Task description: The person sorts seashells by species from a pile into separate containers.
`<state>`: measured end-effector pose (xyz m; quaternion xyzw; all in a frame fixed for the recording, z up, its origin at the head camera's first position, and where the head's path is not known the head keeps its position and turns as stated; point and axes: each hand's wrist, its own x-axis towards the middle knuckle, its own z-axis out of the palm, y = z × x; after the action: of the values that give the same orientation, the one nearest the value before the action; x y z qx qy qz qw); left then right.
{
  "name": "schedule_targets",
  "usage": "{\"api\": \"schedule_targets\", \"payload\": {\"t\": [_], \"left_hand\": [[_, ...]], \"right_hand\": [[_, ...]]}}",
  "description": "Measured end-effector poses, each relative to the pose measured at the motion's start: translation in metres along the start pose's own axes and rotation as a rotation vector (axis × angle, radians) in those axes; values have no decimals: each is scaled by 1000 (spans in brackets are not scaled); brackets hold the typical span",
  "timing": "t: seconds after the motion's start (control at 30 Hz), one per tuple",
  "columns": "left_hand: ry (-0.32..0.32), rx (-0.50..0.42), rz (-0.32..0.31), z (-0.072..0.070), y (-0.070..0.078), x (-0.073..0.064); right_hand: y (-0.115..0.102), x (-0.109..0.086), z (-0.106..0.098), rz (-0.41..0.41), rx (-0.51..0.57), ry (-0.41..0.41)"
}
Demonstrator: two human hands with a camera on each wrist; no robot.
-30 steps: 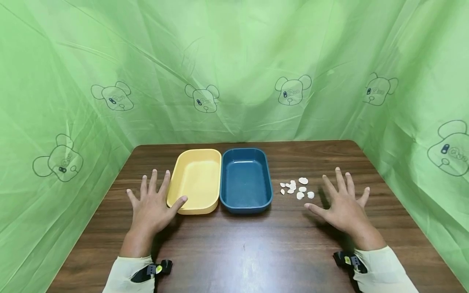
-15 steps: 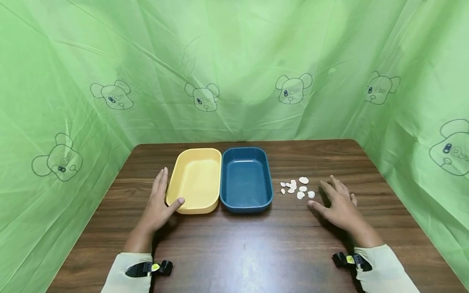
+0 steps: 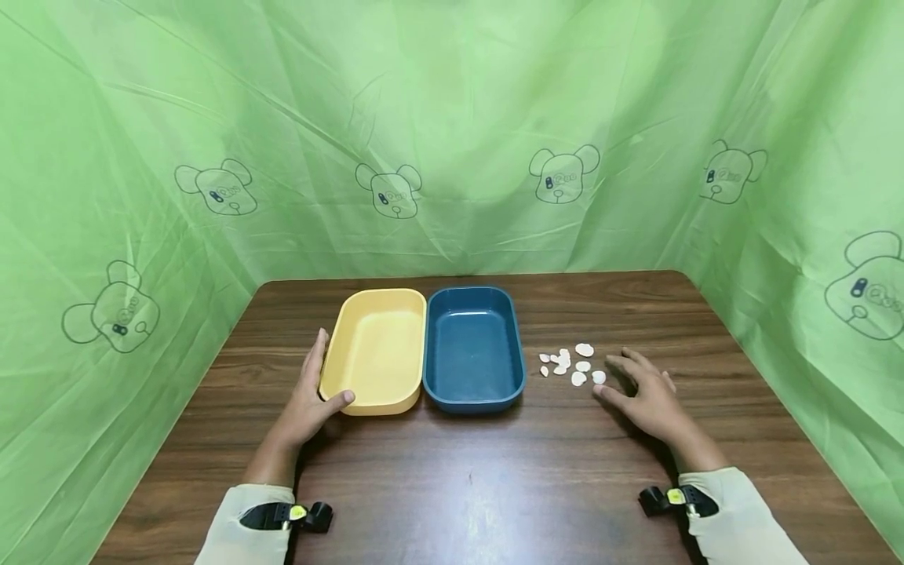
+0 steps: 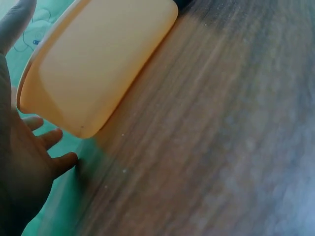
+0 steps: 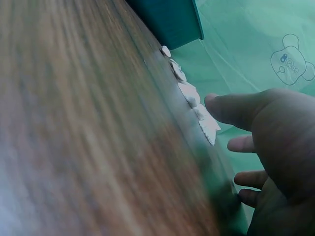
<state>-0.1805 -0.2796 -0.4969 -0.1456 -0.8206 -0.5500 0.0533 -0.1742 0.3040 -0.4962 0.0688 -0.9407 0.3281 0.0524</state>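
My left hand (image 3: 305,408) is at the near left corner of a yellow tray (image 3: 381,349). Its fingers lie extended along the tray's left side, and the thumb reaches over the near edge. In the left wrist view the yellow tray (image 4: 93,64) is beside the thumb and fingertips; whether they touch it I cannot tell. Several small, flat white pieces (image 3: 579,378), shell-like in outline, lie on the table. Just right of them is my right hand (image 3: 653,408), fingers loosely bent and thumb apart. The right wrist view shows its thumb close to the white pieces (image 5: 189,94), nothing held.
A dark blue tray (image 3: 473,349) stands against the yellow one, between it and the white pieces. Both trays are on a brown wood-grain table (image 3: 452,471). Green curtains (image 3: 459,220) with printed animal heads surround the table's far edge and sides.
My left hand has drawn its spread fingers together and moved them along the yellow tray's side. My right hand has lowered, bent its fingers and come closer to the white pieces. The trays stay put.
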Motion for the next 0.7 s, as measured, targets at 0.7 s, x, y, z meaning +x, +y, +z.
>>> {"api": "schedule_targets", "payload": {"t": [0.7], "left_hand": [[45, -256, -5, 1, -13, 1]], "right_hand": [[4, 3, 9, -8, 29, 65]]}}
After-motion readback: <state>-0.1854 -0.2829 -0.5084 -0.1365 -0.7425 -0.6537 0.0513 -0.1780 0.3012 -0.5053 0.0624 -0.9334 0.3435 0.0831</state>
